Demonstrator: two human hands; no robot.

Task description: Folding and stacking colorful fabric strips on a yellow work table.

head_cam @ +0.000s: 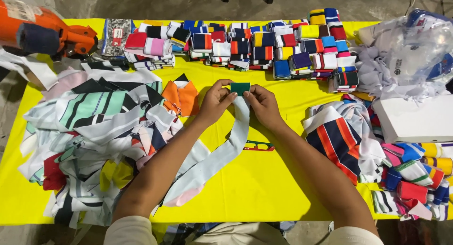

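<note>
My left hand (214, 102) and my right hand (263, 103) both pinch the far end of a long pale fabric strip (225, 150), folded over into a small dark green block (240, 87) between my fingertips. The strip trails back toward me across the yellow table (255, 188), ending in a pinkish tip near the front edge. Red-and-green scissors (258, 146) lie on the table just under my right forearm.
Rows of folded multicoloured strips (245, 47) line the far edge. A loose heap of striped fabric (94, 132) lies at left, another pile (344, 132) and rolled strips (415, 179) at right. A white box (415, 117), plastic bags (415, 51) and an orange tool (42, 33) sit at the corners.
</note>
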